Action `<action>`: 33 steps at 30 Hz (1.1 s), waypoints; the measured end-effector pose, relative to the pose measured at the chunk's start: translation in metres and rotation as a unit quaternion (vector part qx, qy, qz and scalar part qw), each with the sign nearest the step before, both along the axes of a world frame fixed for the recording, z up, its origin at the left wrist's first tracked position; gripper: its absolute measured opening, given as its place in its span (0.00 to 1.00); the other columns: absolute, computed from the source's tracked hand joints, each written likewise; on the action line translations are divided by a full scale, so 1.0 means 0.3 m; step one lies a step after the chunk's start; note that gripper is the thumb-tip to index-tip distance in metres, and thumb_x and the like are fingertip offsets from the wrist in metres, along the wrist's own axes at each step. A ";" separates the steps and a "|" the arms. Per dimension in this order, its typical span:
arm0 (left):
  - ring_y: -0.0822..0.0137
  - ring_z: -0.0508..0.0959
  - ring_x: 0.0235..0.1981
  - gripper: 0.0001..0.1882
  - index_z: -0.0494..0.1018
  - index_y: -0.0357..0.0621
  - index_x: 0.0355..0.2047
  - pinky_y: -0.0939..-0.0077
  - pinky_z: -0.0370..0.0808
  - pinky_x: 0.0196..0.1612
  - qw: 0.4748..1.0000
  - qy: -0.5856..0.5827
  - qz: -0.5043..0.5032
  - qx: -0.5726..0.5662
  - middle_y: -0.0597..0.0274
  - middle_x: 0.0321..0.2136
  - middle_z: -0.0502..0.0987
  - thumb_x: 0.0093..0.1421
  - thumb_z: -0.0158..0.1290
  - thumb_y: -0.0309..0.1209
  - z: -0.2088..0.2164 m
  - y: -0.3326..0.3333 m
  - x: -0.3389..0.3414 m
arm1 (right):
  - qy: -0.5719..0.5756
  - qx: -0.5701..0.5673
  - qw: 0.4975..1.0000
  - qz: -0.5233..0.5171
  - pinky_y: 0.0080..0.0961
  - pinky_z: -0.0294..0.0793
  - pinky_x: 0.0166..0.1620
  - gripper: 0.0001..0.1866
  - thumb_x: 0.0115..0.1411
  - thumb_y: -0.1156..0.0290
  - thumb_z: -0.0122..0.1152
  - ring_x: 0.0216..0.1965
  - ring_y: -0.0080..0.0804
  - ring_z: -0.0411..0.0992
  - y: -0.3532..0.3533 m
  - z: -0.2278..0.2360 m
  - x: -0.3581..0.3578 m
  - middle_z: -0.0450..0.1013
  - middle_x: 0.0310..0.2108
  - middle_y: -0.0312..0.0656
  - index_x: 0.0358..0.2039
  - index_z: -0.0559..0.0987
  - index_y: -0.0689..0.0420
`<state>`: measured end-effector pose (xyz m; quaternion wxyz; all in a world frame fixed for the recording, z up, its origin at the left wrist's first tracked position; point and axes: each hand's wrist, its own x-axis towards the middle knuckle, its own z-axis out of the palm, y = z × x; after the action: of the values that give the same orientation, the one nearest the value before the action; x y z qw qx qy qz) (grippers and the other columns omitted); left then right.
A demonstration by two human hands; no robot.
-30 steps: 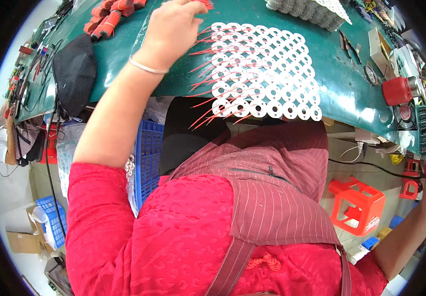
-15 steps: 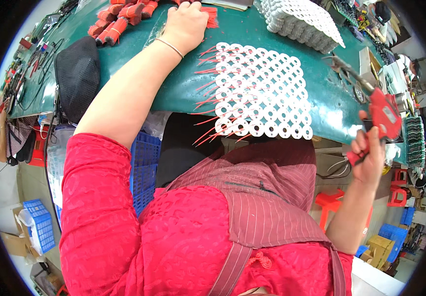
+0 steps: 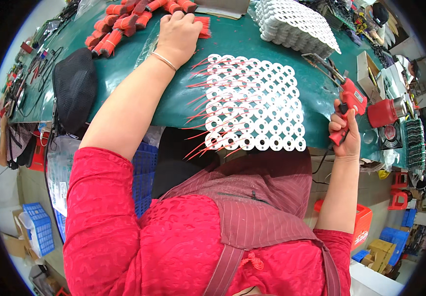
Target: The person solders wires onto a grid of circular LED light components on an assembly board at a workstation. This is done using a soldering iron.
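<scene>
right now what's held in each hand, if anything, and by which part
The right hand holds the red tool by its handle. The left hand is at the red wires; whether it grips any cannot be told.

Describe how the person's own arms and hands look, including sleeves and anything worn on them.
Both the left hand and right hand are ungloved. The left sleeve and right sleeve are bright red, ending around the elbows; the left shows a tone-on-tone raised pattern. A thin, pale bangle circles the left wrist; none shows on the right.
</scene>
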<state>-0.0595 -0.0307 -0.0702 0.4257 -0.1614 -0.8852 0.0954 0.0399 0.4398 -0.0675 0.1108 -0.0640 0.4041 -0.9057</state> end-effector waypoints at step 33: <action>0.57 0.78 0.33 0.06 0.72 0.49 0.32 0.58 0.71 0.42 0.995 -0.069 -0.062 0.031 0.62 0.27 0.77 0.52 0.57 0.27 0.022 -0.024 0.052 | -0.003 -0.008 1.000 0.007 0.13 0.67 0.33 0.26 0.69 0.64 0.54 0.27 0.13 0.60 -0.005 0.003 -0.010 0.70 0.53 0.46 0.63 0.64 0.60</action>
<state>-0.0440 -0.0378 -0.0636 0.3740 -0.2083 -0.9032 0.0298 0.0369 0.4383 -0.0665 0.1179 -0.0646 0.3957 -0.9085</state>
